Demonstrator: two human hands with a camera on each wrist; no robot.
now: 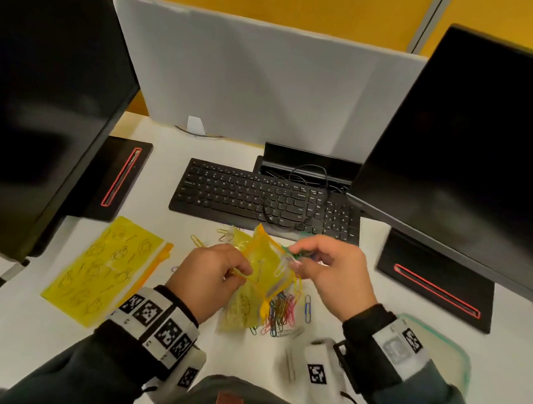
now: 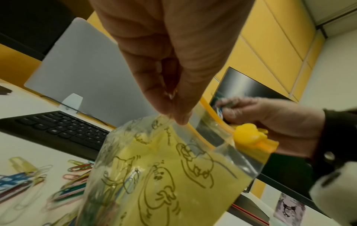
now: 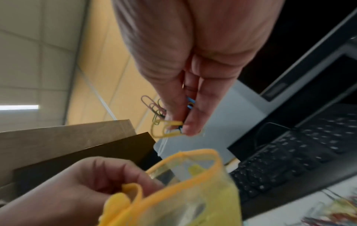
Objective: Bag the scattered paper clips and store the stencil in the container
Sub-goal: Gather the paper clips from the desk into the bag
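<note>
Mid-bagging: left hand point(image 1: 209, 274) pinching one lip of the yellow zip bag point(image 1: 265, 271) to hold its orange-trimmed mouth agape, right hand point(image 1: 327, 273) just above that mouth with fingertips closed on a small bunch of paper clips point(image 3: 164, 122) — yellow, green, pink and blue among them. At least one clip visible through the bag wall, so probably an early or middle round of loading. Next move, by judgement: lower the bunch into the opening and let go without snagging the rim, then back to the heap of coloured clips point(image 1: 282, 308) lying on the desk point(image 1: 32, 322) under the bag, plus a few strays nearer the keyboard point(image 1: 265, 201). Yellow stencil point(image 1: 103, 267) flat on the desk to the left, untouched; green-rimmed container point(image 1: 456, 355) at the right, partly behind the right wrist. White desktop, two dark monitors either side, grey divider panel behind — yellow wall beyond.
</note>
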